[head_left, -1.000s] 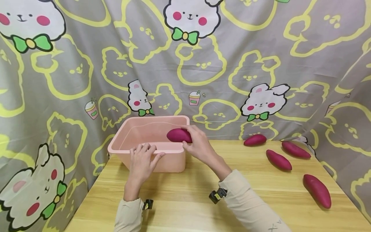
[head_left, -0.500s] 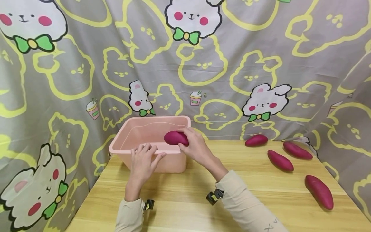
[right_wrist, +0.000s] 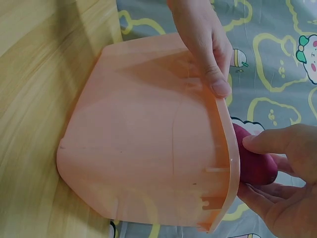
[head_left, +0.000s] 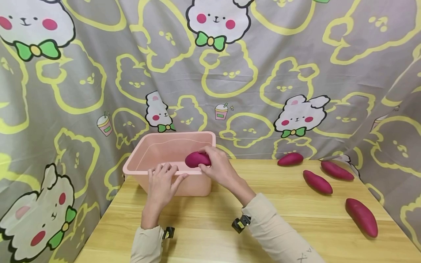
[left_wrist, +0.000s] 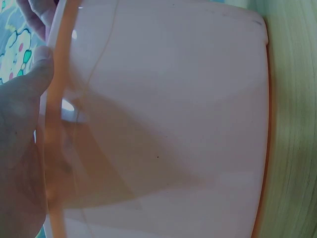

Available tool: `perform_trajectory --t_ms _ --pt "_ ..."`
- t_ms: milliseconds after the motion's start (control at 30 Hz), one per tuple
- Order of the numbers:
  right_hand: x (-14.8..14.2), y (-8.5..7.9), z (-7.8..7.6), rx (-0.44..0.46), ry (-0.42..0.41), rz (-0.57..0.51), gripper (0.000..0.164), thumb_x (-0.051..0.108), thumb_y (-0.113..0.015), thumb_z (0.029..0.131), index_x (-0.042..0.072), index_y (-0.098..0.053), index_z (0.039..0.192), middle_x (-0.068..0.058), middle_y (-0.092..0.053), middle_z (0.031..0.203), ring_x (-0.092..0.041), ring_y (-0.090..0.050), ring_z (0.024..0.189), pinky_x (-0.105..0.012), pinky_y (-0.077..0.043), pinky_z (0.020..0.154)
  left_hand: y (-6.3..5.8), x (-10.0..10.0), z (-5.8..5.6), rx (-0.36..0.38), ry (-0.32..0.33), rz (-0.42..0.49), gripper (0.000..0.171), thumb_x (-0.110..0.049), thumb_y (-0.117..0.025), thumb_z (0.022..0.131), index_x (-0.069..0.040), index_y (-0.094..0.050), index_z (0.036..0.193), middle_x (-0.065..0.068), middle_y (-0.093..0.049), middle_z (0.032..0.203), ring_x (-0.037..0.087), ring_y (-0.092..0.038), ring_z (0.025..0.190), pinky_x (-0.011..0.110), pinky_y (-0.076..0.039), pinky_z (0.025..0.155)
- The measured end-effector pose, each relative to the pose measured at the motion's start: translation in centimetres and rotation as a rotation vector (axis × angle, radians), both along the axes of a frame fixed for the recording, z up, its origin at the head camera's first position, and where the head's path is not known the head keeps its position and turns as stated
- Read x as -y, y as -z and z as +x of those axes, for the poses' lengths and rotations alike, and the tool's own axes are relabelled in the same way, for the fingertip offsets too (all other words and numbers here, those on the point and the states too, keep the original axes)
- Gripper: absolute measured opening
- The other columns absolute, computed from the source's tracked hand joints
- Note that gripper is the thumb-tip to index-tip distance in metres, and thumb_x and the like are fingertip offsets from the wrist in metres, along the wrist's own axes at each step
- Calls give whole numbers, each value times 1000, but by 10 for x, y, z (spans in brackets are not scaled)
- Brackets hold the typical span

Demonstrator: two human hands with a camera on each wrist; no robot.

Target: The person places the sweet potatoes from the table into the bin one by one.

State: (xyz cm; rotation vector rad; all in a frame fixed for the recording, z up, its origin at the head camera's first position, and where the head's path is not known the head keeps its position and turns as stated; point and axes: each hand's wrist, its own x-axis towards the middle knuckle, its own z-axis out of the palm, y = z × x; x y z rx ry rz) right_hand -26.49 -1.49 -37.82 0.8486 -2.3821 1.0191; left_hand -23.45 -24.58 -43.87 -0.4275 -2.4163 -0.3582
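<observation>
My right hand [head_left: 218,166] holds a purple sweet potato [head_left: 195,159] inside the mouth of a pink plastic bin [head_left: 194,184], near its right end. In the right wrist view the thumb and fingers pinch the sweet potato [right_wrist: 255,161] just past the bin's rim. With its fingers hooked over the bin's near rim, my left hand [head_left: 162,184] grips the bin, the thumb lying along the edge. The left wrist view shows that thumb [left_wrist: 42,69] at the rim. Part of the bin's floor is hidden behind the near wall and my hands.
On the right of the wooden table [head_left: 263,233] lie several more sweet potatoes, one by the back edge [head_left: 290,159], one at the far right [head_left: 337,170], one in between [head_left: 317,182] and one nearer me [head_left: 361,217]. A patterned curtain [head_left: 243,84] hangs behind the table.
My right hand has moved left and lower with the sweet potato, bringing it deeper into the bin. My left hand has stayed on the rim.
</observation>
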Motion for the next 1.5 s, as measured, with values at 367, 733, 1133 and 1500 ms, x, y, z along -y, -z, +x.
perform_trajectory --t_ms 367,733,1133,1500 --pt "2 2 3 3 -8 -19 31 4 -82 84 3 -69 112 -11 -71 104 -26 -66 93 -39 -56 79 1 0 -2 -6 5 4 39 -52 -66 95 -15 -56 87 4 -55 90 32 -52 93 57 -31 90" --pt "0 3 3 5 -42 -45 25 3 -77 87 3 -70 111 -13 -71 109 -30 -69 101 -40 -57 82 0 3 -2 5 -11 2 39 -53 -65 95 -15 -58 90 6 -57 92 33 -52 96 57 -31 88" --pt "-29 7 21 -40 -39 -127 28 1 -74 90 5 -70 117 -8 -69 115 -28 -66 105 -42 -56 87 1 2 -3 13 11 9 40 -56 -61 97 -17 -59 92 3 -55 93 31 -51 95 56 -31 87" --pt "-54 18 35 -38 7 -96 35 5 -77 89 9 -68 123 -2 -65 125 -20 -62 121 -43 -50 100 2 3 -2 19 -6 4 37 -52 -65 95 -16 -59 92 3 -56 93 31 -51 94 54 -31 86"
